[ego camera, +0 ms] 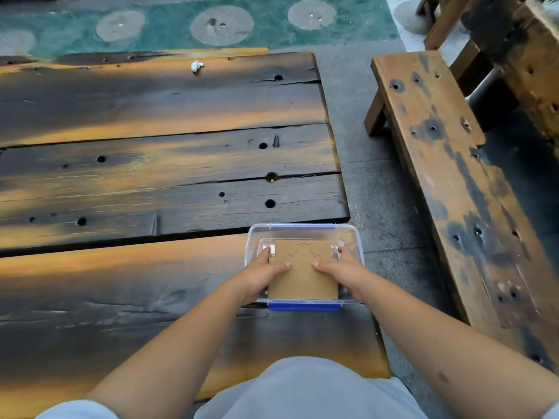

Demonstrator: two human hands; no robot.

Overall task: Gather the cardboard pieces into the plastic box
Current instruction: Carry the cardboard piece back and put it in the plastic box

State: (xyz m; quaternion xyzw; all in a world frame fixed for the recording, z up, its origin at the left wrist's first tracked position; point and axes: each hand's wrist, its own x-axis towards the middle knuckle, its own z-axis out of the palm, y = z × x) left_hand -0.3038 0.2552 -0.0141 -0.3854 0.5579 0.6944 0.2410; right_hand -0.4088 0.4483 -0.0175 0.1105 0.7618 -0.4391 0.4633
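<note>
**Both hands press cardboard into the clear box**

The left hand lies at the left side of the cardboard pieces, thumb laid flat on top and a fingertip reaching along the far left corner. Its other fingers curl down past the edge and are hidden, so how many pieces it clasps cannot be told. The hand is closed around the cardboard's left edge.

Between the two hands the cardboard sits inside the plastic box, a clear tub with blue clips at its near and far rims. The top piece carries a faint cut outline, too thin to read as a shape. Whether one sheet or several lie stacked there is hard to make out.

The right hand mirrors the left, thumb on top, fingers wrapped over the right edge and partly hidden behind the tub's wall.

The box stands at the right end of the dark plank surface. Far beyond the left hand lies a small white crumpled scrap, too small to identify.
</note>
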